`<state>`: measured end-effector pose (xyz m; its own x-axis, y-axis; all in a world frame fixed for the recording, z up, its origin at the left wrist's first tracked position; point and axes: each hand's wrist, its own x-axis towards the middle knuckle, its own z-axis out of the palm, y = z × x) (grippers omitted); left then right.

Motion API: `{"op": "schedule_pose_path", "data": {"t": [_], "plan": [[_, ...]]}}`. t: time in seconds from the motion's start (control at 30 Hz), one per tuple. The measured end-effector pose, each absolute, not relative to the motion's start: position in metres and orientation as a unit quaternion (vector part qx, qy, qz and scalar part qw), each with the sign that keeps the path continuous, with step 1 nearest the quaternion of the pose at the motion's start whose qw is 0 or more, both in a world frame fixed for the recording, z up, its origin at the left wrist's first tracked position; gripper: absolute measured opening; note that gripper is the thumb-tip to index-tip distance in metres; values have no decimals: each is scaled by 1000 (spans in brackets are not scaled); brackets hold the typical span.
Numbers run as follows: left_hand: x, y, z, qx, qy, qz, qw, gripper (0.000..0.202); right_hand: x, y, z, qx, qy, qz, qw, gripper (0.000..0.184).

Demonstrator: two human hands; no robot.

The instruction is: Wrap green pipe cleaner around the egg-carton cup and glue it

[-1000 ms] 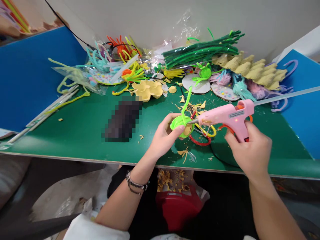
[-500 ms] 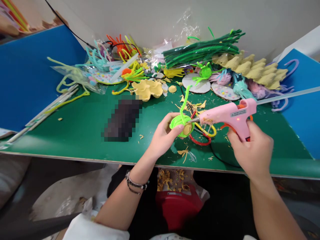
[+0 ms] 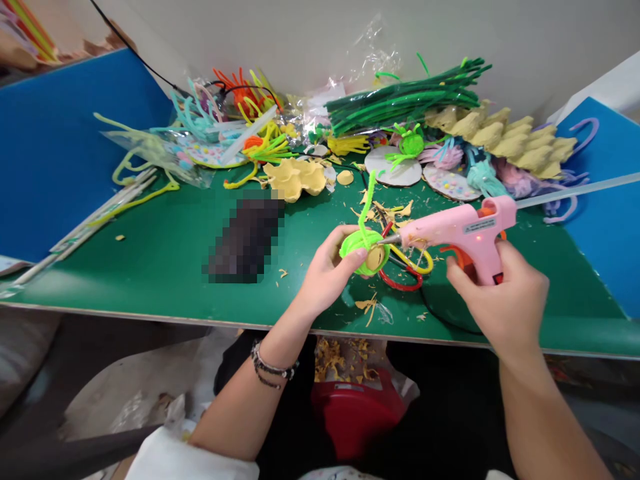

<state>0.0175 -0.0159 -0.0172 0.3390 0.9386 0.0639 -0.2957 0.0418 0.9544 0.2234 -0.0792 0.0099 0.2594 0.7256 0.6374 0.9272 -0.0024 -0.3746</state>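
Observation:
My left hand (image 3: 327, 275) holds a small yellow egg-carton cup wrapped in a lime green pipe cleaner (image 3: 364, 244), whose free end sticks up. My right hand (image 3: 503, 300) grips the handle of a pink hot glue gun (image 3: 457, 230), a clear glue stick jutting out behind it. The gun's nozzle points left and touches or nearly touches the wrapped cup. Both are just above the green table (image 3: 165, 260), near its front edge.
Red and yellow scissor handles (image 3: 407, 267) lie under the gun. Behind are dark green pipe cleaners (image 3: 405, 103), egg-carton pieces (image 3: 505, 137), cardboard discs (image 3: 395, 170), a yellow carton piece (image 3: 293, 179), clear glue sticks (image 3: 95, 223) at left and a blurred dark object (image 3: 245, 237). Blue panels flank the table.
The glue gun has shifted slightly right and tilted, with its nozzle still at the wrapped cup. My left hand has barely moved.

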Motion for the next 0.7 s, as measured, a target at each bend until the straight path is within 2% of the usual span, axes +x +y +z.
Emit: {"op": "schedule_pose_path", "data": {"t": [0.13, 0.4, 0.7], "plan": [[18, -16, -17, 498, 320, 478, 649, 43, 223, -79, 9, -690, -604, -130, 377, 29], [17, -16, -16, 479, 326, 475, 663, 42, 224, -79, 11, -693, -602, -133, 375, 17], [17, -14, -17, 476, 332, 473, 664, 42, 226, -79, 11, -704, -594, -130, 367, 15]]}}
